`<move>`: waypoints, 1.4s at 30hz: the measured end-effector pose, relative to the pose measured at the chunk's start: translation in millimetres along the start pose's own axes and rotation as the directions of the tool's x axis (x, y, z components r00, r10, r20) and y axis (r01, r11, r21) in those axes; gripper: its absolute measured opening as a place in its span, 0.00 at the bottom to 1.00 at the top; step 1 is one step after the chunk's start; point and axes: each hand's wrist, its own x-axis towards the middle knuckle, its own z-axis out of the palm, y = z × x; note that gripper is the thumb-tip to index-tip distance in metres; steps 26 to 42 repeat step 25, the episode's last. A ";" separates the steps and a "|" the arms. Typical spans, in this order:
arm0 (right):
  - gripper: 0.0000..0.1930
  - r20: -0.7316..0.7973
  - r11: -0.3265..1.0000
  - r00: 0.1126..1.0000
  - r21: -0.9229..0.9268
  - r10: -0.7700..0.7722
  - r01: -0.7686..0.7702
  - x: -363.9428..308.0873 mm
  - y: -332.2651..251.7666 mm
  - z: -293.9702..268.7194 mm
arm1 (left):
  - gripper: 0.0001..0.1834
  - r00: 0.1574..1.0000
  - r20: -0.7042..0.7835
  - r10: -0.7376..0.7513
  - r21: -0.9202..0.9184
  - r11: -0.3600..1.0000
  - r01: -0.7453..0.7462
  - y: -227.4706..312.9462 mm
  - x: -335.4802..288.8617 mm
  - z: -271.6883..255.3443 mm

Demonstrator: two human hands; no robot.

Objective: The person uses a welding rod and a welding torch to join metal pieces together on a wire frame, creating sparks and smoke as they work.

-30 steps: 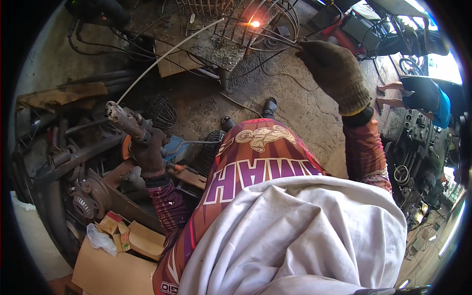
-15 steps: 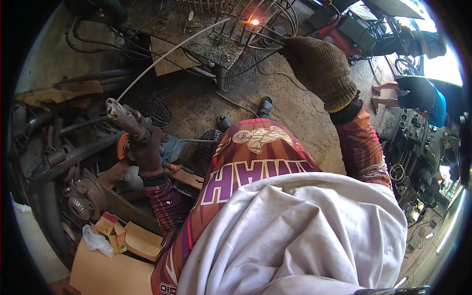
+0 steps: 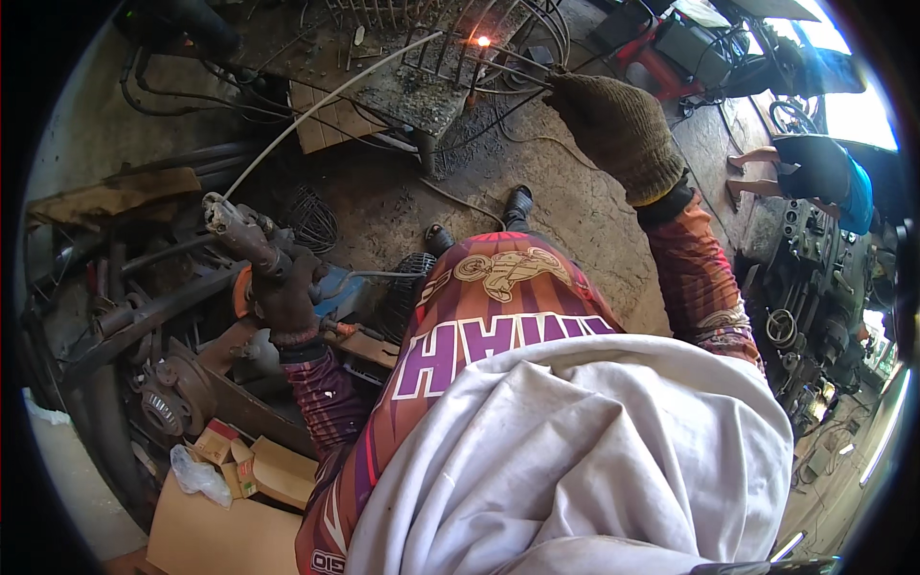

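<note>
My left hand (image 3: pixel 287 299), in a dark glove, is closed round a welding electrode holder (image 3: pixel 241 235). A long pale welding electrode (image 3: pixel 331 100) rises from its jaw, its far tip over the metal worktable (image 3: pixel 422 113). Beside that tip, with a small gap, an orange-hot spot (image 3: pixel 483 41) glows on a cage of bent metal rods (image 3: pixel 513 75). My right hand (image 3: pixel 618 134), in a thick brown knitted glove, is closed at the cage's near right end, fingers pinched round a rod. The glove hides the exact grip.
Scrap metal and bars (image 3: pixel 144 297) crowd the left side, near cardboard boxes (image 3: pixel 259 470). Wire cages (image 3: pixel 311 220) lie on the floor by my feet. A red machine (image 3: pixel 652 69) stands at the far right. A person in blue (image 3: pixel 848 187) bends over near machinery (image 3: pixel 805 287).
The glowing spot and the rod cage have shifted slightly left. My right hand has turned a little with the cage; my left hand keeps hold of the electrode holder.
</note>
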 end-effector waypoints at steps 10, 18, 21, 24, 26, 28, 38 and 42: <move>0.12 -0.016 0.999 1.000 0.046 -0.023 0.024 -3.6 1.1 6.4 | 0.06 0.998 -0.050 -0.031 -0.034 0.999 0.029 11.6 -5.4 1.4; 0.12 -0.028 1.000 1.000 0.011 -0.002 0.002 -3.8 -9.7 3.0 | 0.05 0.998 -0.054 0.015 -0.041 0.999 -0.017 -1.0 -10.2 -10.0; 0.12 -0.024 1.000 1.000 -0.024 0.011 -0.012 -9.1 -16.8 -0.6 | 0.05 0.995 -0.064 0.076 -0.056 0.995 -0.080 -4.9 -12.4 -10.8; 0.13 0.073 0.986 0.985 0.057 0.155 -0.159 -15.7 -31.7 -24.3 | 0.05 0.992 -0.114 0.048 -0.107 0.992 -0.060 9.2 -19.8 3.4; 0.13 0.069 0.986 0.987 0.064 0.147 -0.151 -13.8 -26.4 -22.3 | 0.05 0.990 -0.139 0.023 -0.126 0.991 -0.041 14.1 -21.4 9.9; 0.13 0.069 0.986 0.987 0.064 0.147 -0.151 -13.8 -26.4 -22.3 | 0.05 0.990 -0.139 0.023 -0.126 0.991 -0.041 14.1 -21.4 9.9; 0.13 0.069 0.986 0.987 0.064 0.147 -0.151 -13.8 -26.4 -22.3 | 0.05 0.990 -0.139 0.023 -0.126 0.991 -0.041 14.1 -21.4 9.9; 0.13 0.069 0.986 0.987 0.064 0.147 -0.151 -13.8 -26.4 -22.3 | 0.05 0.990 -0.139 0.023 -0.126 0.991 -0.041 14.1 -21.4 9.9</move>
